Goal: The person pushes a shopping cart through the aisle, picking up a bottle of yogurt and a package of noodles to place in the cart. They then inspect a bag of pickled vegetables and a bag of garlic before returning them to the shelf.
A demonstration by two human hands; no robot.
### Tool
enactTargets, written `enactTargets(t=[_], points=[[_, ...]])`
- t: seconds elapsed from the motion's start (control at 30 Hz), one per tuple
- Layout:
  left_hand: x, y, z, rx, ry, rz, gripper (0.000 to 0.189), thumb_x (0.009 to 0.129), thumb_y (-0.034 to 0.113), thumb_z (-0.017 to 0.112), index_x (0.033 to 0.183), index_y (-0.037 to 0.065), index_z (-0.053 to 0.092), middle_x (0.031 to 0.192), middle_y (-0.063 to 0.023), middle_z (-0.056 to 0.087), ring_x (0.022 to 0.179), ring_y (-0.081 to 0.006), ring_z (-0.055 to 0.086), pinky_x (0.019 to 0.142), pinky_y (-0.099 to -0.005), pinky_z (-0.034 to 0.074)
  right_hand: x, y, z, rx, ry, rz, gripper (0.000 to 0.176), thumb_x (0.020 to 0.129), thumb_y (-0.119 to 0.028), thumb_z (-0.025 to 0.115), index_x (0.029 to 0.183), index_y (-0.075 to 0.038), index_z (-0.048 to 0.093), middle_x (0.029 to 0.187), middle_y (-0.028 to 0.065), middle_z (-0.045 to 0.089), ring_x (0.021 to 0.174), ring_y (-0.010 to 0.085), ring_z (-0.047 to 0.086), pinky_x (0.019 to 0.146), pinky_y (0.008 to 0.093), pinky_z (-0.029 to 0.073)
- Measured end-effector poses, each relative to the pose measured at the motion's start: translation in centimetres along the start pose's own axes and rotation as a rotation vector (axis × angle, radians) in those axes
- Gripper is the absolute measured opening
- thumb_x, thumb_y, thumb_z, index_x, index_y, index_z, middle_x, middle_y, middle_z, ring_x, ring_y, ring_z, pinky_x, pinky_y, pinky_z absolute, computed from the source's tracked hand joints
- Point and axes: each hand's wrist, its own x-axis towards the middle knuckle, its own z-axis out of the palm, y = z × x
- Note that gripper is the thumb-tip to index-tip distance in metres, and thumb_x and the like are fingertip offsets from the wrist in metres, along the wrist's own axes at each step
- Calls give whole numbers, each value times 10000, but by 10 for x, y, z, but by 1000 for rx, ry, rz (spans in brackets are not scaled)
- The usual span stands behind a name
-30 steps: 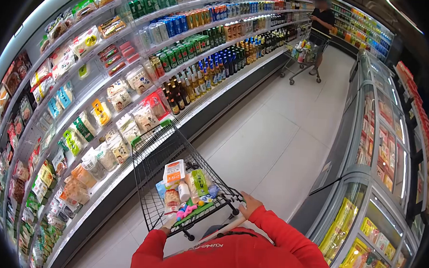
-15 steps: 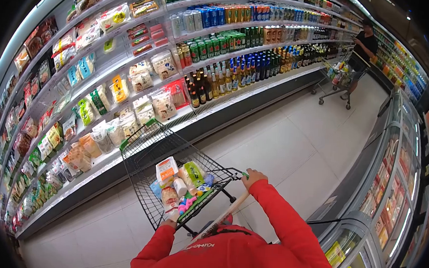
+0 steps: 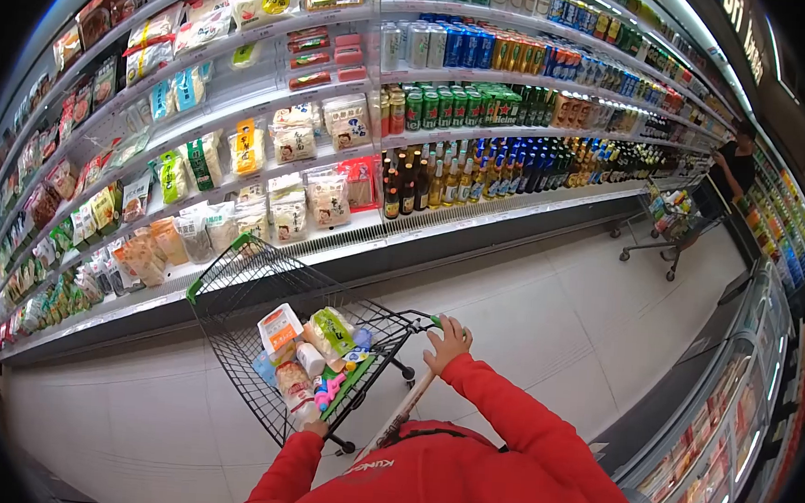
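Observation:
A black wire shopping cart with green trim stands in front of me, turned toward the shelves. My right hand is closed over the far end of its pale handle bar. At the near end, my left hand is closed on the cart, its fingers partly hidden. Inside lie a white box with an orange label, a green-and-white package, a white roll-shaped item, a clear bag of reddish food and a pink toy-like item.
Refrigerated shelves with packaged noodles, beer bottles and cans line the left and front. At right runs a glass-topped freezer. Farther along the aisle, a person in dark clothes stands by another cart.
My view has turned left, so the shelves and the other person appear farther right. The cart has swung slightly leftward in view. Both hands stay on it, the right one with fingers more visible.

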Motion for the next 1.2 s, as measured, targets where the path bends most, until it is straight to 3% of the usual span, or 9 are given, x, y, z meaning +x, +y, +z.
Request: enactTargets(t=[0.17,0.3,0.4,0.5,0.63,0.8,0.93,1.03,1.2], points=[[15,3,1,9,80,33,245,868,216,469,973,97,656,1046,-162,628,987,-359,602,849,-479,458,45,17,10,21,-29,-135,405,682,-360,605,1028,-153,648,1329,138,377,1195,318,324,916,541,278],[-17,56,-53,-601,264,-465,297,827,269,518,989,42,621,1054,-242,615,987,-429,575,857,-464,451,95,33,11,105,-105,-224,547,709,-347,598,1203,-118,539,1208,142,471,1049,315,450,869,485,354],[-10,75,-59,-603,536,-585,380,816,294,557,1092,33,553,1011,-268,619,976,-411,588,848,-459,455,135,53,16,256,-171,-242,655,745,-333,590,1318,-73,408,1126,157,513,952,329,513,835,439,408],[13,89,-78,-658,644,-651,444,825,308,562,1162,29,484,972,-265,628,957,-411,596,838,-454,458,171,69,28,230,-275,-317,688,793,-334,574,1358,-25,331,1059,175,522,885,351,552,783,433,458],[34,159,-122,-924,800,-613,429,882,376,495,1170,59,483,944,-245,636,898,-422,602,794,-475,457,208,84,40,179,-382,-424,676,823,-369,554,1369,-41,327,1030,175,520,853,348,571,749,447,476],[33,201,-139,-768,920,-768,430,935,408,369,1055,50,575,924,-231,638,875,-418,597,771,-482,457,250,77,44,109,-518,-459,742,808,-390,547,1416,-77,259,1034,164,529,841,350,602,734,456,493],[17,200,-124,-539,743,-1040,473,927,401,365,862,46,671,910,-194,654,872,-390,610,777,-469,462,290,59,43,-36,-708,-451,775,809,-387,531,1444,-87,203,1136,170,555,942,349,611,804,442,492],[19,192,-121,-804,780,-1166,484,918,413,355,898,50,675,914,-184,659,885,-382,613,785,-468,462,317,45,65,-13,-785,-482,771,816,-382,527,1447,-91,194,1147,186,561,976,351,607,827,442,489],[35,186,-129,-843,739,-1251,467,872,422,404,898,54,689,912,-199,655,876,-398,613,795,-470,461,345,22,95,-33,-747,-468,747,812,-364,542,1434,-88,234,1098,204,591,941,354,617,830,438,493]])
